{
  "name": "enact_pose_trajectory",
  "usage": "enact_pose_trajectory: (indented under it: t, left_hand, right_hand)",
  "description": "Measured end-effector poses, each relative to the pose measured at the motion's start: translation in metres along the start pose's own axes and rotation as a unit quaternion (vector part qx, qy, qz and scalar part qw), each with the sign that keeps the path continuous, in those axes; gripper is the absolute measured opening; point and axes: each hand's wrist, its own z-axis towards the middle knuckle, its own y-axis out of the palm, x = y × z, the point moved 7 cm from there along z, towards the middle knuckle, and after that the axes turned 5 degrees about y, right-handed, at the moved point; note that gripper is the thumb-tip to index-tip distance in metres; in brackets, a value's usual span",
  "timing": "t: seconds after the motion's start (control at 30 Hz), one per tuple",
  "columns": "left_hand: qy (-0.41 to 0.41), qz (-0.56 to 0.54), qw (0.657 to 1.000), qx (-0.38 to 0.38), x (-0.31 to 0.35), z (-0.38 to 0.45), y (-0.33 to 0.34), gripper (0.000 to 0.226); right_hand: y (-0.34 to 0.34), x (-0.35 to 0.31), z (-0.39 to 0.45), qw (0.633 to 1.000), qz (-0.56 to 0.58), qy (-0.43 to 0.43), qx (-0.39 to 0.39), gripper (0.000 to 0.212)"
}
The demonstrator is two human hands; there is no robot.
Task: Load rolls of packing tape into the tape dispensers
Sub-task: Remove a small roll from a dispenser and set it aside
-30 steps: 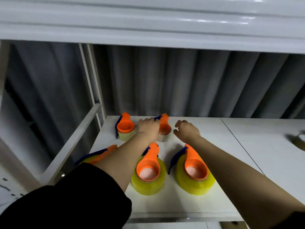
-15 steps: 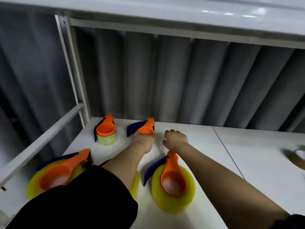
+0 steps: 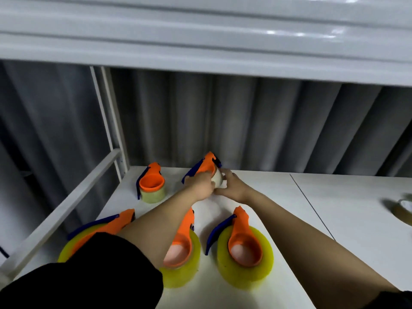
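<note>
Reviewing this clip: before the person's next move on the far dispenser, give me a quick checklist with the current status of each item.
1. Left hand grips the far dispenser: ok.
2. Right hand holds the pale roll at that dispenser: ok.
3. Roll fully seated on the hub: cannot tell, hands cover it.
4. Tape end threaded to the blade: cannot tell.
5. Neighbouring small dispenser stands apart from the hands: ok.

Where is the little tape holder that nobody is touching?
In the head view, the small orange tape holder sits at the back left of the white table, near the shelf post, left of both hands.
</note>
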Motion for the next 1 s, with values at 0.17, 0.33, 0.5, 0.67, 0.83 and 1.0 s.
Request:
enact_pose_trajectory:
  t: [0.17, 0.33, 0.5, 0.67, 0.83, 1.0]
  left_hand:
    - [0.025, -0.311, 0.95, 0.0, 0.005, -0.033, -0.025, 0.042]
    - [0.06, -0.489, 0.87, 0.03, 0.009, -0.078, -0.035, 0.027]
    - [0.028, -0.58, 0.814, 0.029, 0.013, -0.105, -0.023, 0.024]
    - [-0.041, -0.651, 0.758, 0.008, 0.025, -0.124, -0.018, 0.035]
    - [-0.076, -0.687, 0.721, 0.058, 0.038, -0.137, -0.019, 0.054]
    - [-0.079, -0.708, 0.695, 0.099, 0.03, -0.149, -0.016, 0.057]
  right_hand:
    - [-0.012, -0.034, -0.037, 0.974, 0.193, -0.083, 0.079, 0.078]
    - [-0.005, -0.05, -0.078, 0.942, 0.313, -0.094, 0.068, 0.075]
    - [0.001, -0.045, -0.108, 0.924, 0.372, -0.081, 0.045, 0.072]
    - [0.004, -0.041, -0.133, 0.934, 0.342, -0.085, 0.058, 0.074]
    - [0.007, -0.044, -0.152, 0.944, 0.296, -0.117, 0.084, 0.089]
    - [0.01, -0.051, -0.164, 0.949, 0.258, -0.12, 0.135, 0.083]
